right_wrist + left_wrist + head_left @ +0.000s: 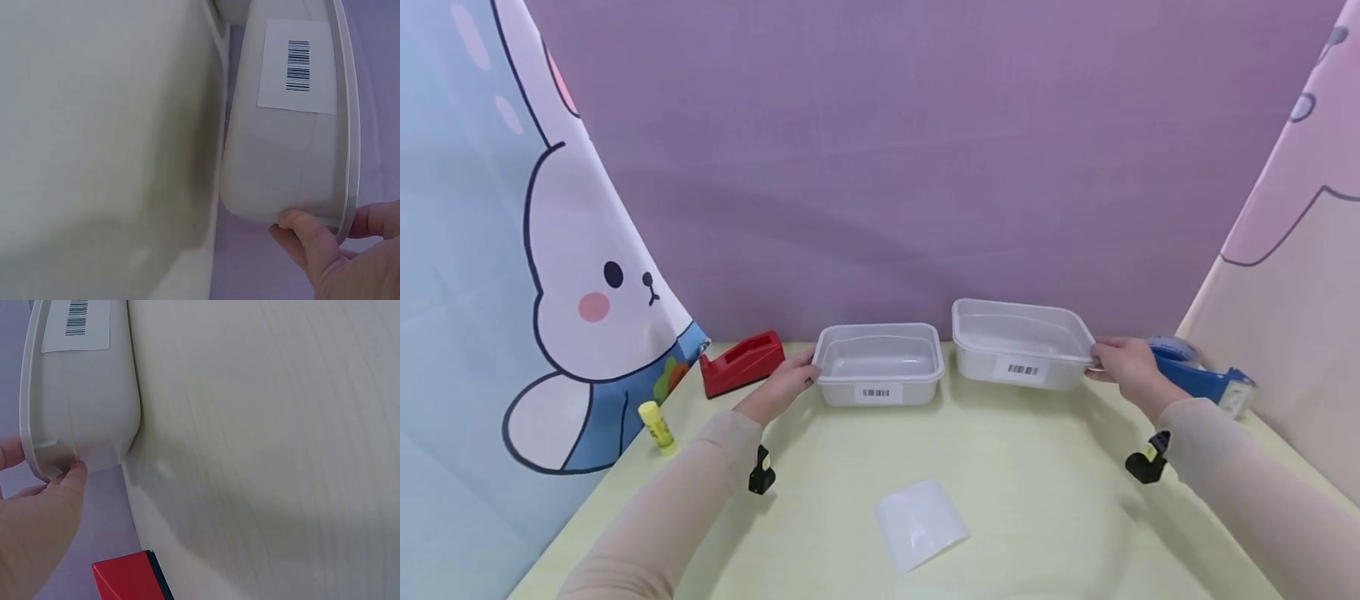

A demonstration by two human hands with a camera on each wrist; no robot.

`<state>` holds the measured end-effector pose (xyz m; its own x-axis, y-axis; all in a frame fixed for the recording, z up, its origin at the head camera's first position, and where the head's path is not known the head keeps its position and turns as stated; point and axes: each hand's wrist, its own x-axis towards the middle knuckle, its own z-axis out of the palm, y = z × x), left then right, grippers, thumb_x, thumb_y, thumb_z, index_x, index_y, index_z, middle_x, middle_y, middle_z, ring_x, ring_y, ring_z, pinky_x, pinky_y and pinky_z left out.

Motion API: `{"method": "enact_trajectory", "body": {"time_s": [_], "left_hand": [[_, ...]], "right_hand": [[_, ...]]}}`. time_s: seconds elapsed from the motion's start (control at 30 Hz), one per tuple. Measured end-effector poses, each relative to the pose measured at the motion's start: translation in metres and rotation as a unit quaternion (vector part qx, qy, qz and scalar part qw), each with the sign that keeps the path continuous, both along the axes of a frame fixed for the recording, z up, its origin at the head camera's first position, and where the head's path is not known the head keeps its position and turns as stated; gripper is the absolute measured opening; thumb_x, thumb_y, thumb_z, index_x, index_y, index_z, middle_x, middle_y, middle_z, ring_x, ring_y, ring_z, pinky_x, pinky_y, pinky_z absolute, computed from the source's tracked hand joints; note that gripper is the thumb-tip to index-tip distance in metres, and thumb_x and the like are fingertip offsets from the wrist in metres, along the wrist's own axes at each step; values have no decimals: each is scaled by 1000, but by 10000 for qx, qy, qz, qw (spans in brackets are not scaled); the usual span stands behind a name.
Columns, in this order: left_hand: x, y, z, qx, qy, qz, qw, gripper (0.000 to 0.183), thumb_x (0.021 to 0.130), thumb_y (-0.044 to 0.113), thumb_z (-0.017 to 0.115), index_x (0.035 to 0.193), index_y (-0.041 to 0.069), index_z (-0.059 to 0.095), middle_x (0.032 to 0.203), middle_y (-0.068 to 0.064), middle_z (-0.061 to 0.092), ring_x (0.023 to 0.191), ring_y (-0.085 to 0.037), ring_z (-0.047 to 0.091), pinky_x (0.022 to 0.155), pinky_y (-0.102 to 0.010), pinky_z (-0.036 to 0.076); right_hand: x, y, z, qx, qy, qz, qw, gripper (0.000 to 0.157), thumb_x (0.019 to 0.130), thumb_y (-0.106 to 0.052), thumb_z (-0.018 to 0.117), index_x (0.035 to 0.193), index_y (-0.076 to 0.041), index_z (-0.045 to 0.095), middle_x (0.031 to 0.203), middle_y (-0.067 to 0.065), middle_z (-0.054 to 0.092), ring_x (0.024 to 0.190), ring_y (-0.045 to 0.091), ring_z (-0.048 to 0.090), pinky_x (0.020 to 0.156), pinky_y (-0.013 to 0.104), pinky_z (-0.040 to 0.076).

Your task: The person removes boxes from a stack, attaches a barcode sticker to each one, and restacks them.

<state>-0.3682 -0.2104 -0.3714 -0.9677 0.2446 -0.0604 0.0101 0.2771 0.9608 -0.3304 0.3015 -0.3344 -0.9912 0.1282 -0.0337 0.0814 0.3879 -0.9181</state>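
Observation:
Two white plastic containers with barcode labels are side by side at the back of the table. My left hand [784,385] pinches the left end of the left container [838,393] at its rim, thumb on one side and fingers beneath, as the left wrist view shows. With my right hand [1131,367] I grip the right end of the other container [1063,377]. That one is tilted and raised, higher than its neighbour, with a shadow below it in the right wrist view. Both containers look bare inside. A barcode label [298,65] faces me on the right container.
A red tape dispenser [743,365] stands beyond my left hand, and a yellow glue stick [657,427] is at the table's left edge. Behind my right wrist sits a blue tape dispenser [1195,379]. A translucent white square [922,523] lies front and centre. Purple cloth [880,167] hangs behind.

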Motion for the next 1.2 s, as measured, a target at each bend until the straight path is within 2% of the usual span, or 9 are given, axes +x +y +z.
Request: {"method": "enact_trajectory", "body": {"time_s": [0.13, 0.2, 0.33, 0.4, 0.47, 0.63, 0.8, 1.0, 1.2], "left_hand": [[1, 1, -2, 35, 16, -24, 10000, 57, 100, 5, 34, 154, 4, 15, 160, -18, 20, 145, -37, 24, 119, -51, 22], [2, 1, -3, 62, 10, -31, 10000, 57, 100, 4, 34, 154, 4, 16, 160, -18, 20, 145, -37, 24, 120, -50, 22], [1, 2, -5, 39, 14, -97, 9999, 57, 100, 4, 35, 154, 3, 16, 159, -18, 21, 145, -37, 24, 120, -50, 23], [1, 2, -5, 21, 10, -118, 9999, 58, 100, 5, 37, 154, 3, 17, 159, -18, 21, 145, -37, 24, 120, -50, 23], [1, 3, -5, 2, 32, -159, 9999, 58, 100, 6, 38, 154, 3, 16, 160, -18, 21, 145, -37, 23, 119, -50, 23], [0, 4, -5, 63, 20, -191, 9998, 59, 100, 5, 39, 154, 2, 15, 160, -19, 19, 146, -37, 20, 120, -49, 21], [1, 4, -4, 189, 9, -215, 9996, 59, 100, 2, 38, 154, 1, 13, 160, -20, 17, 147, -37, 19, 120, -49, 20], [2, 3, -4, 134, -17, -200, 9997, 61, 101, 5, 39, 154, 3, 11, 161, -19, 15, 147, -36, 18, 120, -49, 20], [3, 4, -4, 239, 2, -316, 9992, 61, 101, 4, 36, 154, 0, 7, 161, -20, 12, 148, -35, 15, 121, -48, 18]], "right_hand": [[0, -8, 11, -215, 37, -32, 9998, 53, 99, -12, 35, 144, 16, 26, 143, 40, 34, 70, -9, 55, 83, 27, 58], [-1, -14, 17, -248, 29, -75, 9997, 53, 99, -12, 36, 144, 15, 26, 144, 39, 34, 72, -6, 57, 83, 26, 58], [-4, -28, 27, -223, 26, -182, 9996, 52, 100, -13, 36, 145, 13, 28, 145, 36, 36, 101, 24, 66, 85, 28, 57], [-6, -35, 31, -243, 14, -230, 9994, 52, 101, -14, 36, 145, 11, 29, 145, 34, 37, 120, 37, 56, 87, 29, 56], [-9, -42, 35, -337, -8, -281, 9990, 51, 101, -14, 36, 146, 10, 30, 146, 32, 37, 128, 41, 49, 89, 31, 55], [-17, -63, 43, -575, -8, -293, 9979, 51, 98, -10, 39, 145, 9, 32, 144, 31, 41, 126, 39, 51, 88, 31, 55], [-23, -87, 45, -782, 37, -257, 9966, 51, 95, -6, 41, 142, 11, 36, 139, 32, 47, 111, 30, 62, 85, 28, 57], [-23, -118, 48, -940, -37, -118, 9955, 49, 95, -6, 41, 141, 10, 39, 138, 30, 49, 113, 29, 61, 87, 27, 56], [-24, -144, 50, -1130, 7, -46, 9936, 47, 96, -6, 42, 140, 11, 41, 134, 30, 52, 105, 25, 63, 88, 29, 56]]}}
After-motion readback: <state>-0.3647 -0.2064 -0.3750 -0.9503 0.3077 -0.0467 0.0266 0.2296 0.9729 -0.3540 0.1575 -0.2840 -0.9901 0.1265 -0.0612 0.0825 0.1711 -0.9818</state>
